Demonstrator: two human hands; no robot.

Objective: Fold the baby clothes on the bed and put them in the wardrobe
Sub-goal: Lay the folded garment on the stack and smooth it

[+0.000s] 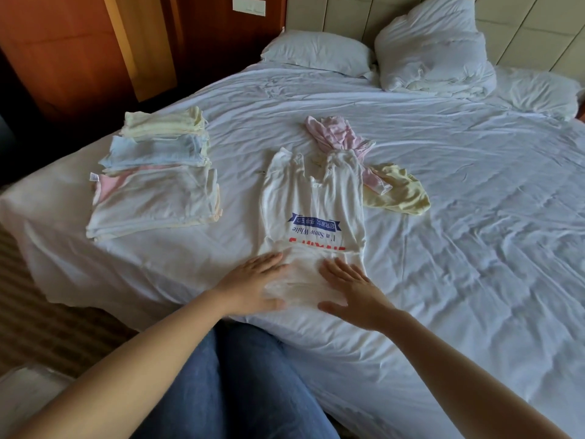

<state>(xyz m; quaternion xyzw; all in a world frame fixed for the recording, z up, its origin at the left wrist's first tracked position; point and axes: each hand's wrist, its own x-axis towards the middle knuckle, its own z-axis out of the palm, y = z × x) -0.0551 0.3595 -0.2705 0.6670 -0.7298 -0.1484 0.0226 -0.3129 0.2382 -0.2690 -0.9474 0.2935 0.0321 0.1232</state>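
A white baby garment (311, 204) with blue and red print lies spread flat on the bed (459, 217), its near end folded over. My left hand (253, 285) and my right hand (351, 293) rest flat on that folded end, fingers apart, one on each side. Behind it lie a crumpled pink garment (337, 134) and a crumpled yellow one (399, 191). To the left sit folded stacks: white with pink (155, 204), pale blue (155, 152) and pale yellow (164, 122).
Two pillows (316, 52) and a bunched duvet (433, 45) lie at the headboard. Wooden wardrobe panels (79, 52) stand beyond the bed's left side. My jeans-clad legs (240, 384) are at the bed's near edge, with carpet at lower left.
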